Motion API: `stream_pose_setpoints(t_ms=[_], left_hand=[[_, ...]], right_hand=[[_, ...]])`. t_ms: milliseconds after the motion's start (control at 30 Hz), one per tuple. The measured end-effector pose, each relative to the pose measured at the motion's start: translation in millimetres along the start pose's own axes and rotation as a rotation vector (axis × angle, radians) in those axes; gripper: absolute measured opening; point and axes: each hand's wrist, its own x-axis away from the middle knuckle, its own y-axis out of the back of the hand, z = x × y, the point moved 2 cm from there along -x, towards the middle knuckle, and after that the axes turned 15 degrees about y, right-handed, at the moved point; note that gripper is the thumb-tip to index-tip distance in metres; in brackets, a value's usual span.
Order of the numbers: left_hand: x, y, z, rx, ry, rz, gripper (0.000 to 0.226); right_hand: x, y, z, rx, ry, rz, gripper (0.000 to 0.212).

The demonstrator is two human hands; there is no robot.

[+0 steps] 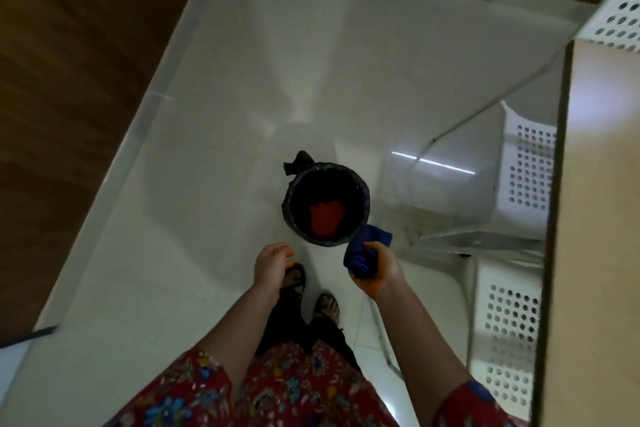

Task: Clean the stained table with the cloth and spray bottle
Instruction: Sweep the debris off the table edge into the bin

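Observation:
I look straight down at a white tiled floor. My right hand (377,272) grips a bunched dark blue cloth (365,248), held just over the near right rim of a small round bin (362,184). The bin has a black liner, and something red-orange (327,220) lies at its bottom. My left hand (272,265) hangs empty to the left of the bin, fingers relaxed. The table's edge (595,184) runs down the right side of the view. No spray bottle is in view.
White perforated plastic chairs (526,177) stand at the right beside the table, with metal legs (485,236) reaching toward the bin. A brown wooden wall (69,80) borders the floor on the left. My sandalled feet (311,291) stand just behind the bin.

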Motion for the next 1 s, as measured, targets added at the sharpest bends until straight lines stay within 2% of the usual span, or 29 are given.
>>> stream_pose_setpoints(t_ms=[100, 167, 200, 300, 333, 400, 467, 500, 600, 700, 800, 1000], left_hand=[[-89.7, -22.6, -9.9, -0.008, 0.111, -0.031, 0.011], [-161.5, -43.1, -16.3, -0.017, 0.196, -0.057, 0.020], [-192.0, -52.9, -16.7, -0.023, 0.229, -0.058, 0.016], [-278.9, -80.9, -9.9, 0.064, 0.267, -0.092, 0.048], [-305.3, -86.6, -4.6, 0.117, 0.277, -0.110, 0.052], [-322.3, -90.1, -0.8, 0.091, 0.260, -0.131, 0.041], [-310.1, -85.2, -7.9, -0.088, 0.181, -0.180, 0.016], [-296.9, -84.3, -15.5, -0.171, 0.126, -0.196, 0.012], [-252.2, -78.6, -39.3, -0.328, -0.029, -0.228, 0.028], [-189.1, -55.8, -59.5, -0.444, -0.095, -0.302, 0.034], [-100.3, -20.4, -72.7, -0.511, -0.163, -0.330, 0.031], [55.5, -0.1, -90.8, -0.582, -0.367, -0.237, 0.014]], right_hand=[[-57.4, -14.4, -9.1, -0.026, 0.018, -0.032, 0.048], [-109.4, -21.1, -21.3, -0.045, 0.025, -0.040, 0.046], [-130.9, -23.3, -26.5, -0.046, 0.022, -0.044, 0.046], [-184.1, -30.2, -38.3, -0.060, -0.002, -0.032, 0.045], [-197.0, -31.0, -40.8, -0.066, -0.005, -0.028, 0.040], [-208.2, -30.8, -42.3, -0.084, 0.000, -0.027, 0.034], [-203.1, -31.1, -41.4, -0.096, 0.001, -0.020, 0.033], [-194.3, -31.7, -37.6, -0.109, 0.001, -0.025, 0.033], [-152.2, -33.4, -19.3, -0.132, 0.002, -0.055, 0.032], [-94.1, -30.7, 8.7, -0.121, 0.043, -0.093, 0.043], [-18.5, -22.9, 40.1, -0.106, 0.090, -0.103, 0.047], [111.8, 11.1, 109.7, -0.076, 0.255, -0.022, 0.036]])
